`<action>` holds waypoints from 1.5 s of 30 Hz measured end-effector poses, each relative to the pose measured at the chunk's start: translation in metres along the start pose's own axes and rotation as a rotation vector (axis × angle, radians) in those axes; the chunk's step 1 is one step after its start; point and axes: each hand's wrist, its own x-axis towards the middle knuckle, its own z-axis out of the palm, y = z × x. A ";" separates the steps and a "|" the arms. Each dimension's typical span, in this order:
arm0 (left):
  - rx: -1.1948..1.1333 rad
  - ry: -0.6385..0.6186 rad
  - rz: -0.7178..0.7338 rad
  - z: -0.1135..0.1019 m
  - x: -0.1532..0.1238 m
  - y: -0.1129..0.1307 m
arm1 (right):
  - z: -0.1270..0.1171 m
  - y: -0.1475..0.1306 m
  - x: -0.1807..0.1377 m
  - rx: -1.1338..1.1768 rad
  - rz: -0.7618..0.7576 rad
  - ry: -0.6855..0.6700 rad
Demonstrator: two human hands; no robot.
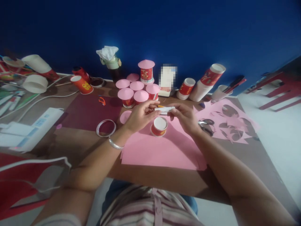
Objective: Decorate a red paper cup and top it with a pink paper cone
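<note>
A slim white piece (164, 109), perhaps a small tube or a folded strip, is pinched between both hands; its kind cannot be made out. My left hand (145, 112) grips its left end, where a bit of orange-yellow shows behind. The fingers of my right hand (184, 115) close on the right end. Just below stands a short red paper cup (159, 128) with its white bottom up, on a stack of pink paper (162, 153). Beyond my left hand are several red cups with pink cone tops (141, 95).
Scissors (206, 123) and cut pink paper (231, 121) lie on the right. A roll of tape (106, 128), an orange cutter-like tool (102, 100) and a red cup (81, 84) are on the left. Stacked cups (208, 81) and a white power strip (39, 128) sit farther out.
</note>
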 end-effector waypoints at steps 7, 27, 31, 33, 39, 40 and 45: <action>-0.047 0.106 0.050 0.007 -0.004 0.005 | 0.001 -0.013 -0.006 -0.311 -0.216 -0.070; -0.010 0.106 0.189 0.007 -0.014 0.017 | -0.008 -0.014 -0.016 -1.007 -0.646 -0.055; 0.111 0.118 0.263 0.002 -0.013 0.015 | -0.001 -0.019 -0.018 -0.866 -0.359 -0.082; 0.134 0.120 0.293 0.001 -0.013 0.014 | 0.002 -0.023 -0.018 -0.805 -0.262 -0.104; 0.174 0.104 0.323 -0.001 -0.013 0.013 | 0.008 -0.030 -0.018 -0.617 -0.107 -0.170; 0.184 0.099 0.322 -0.001 -0.013 0.013 | 0.009 -0.030 -0.018 -0.586 -0.076 -0.192; 0.226 0.143 0.296 0.002 -0.015 0.019 | 0.006 -0.022 -0.016 -0.606 -0.179 -0.122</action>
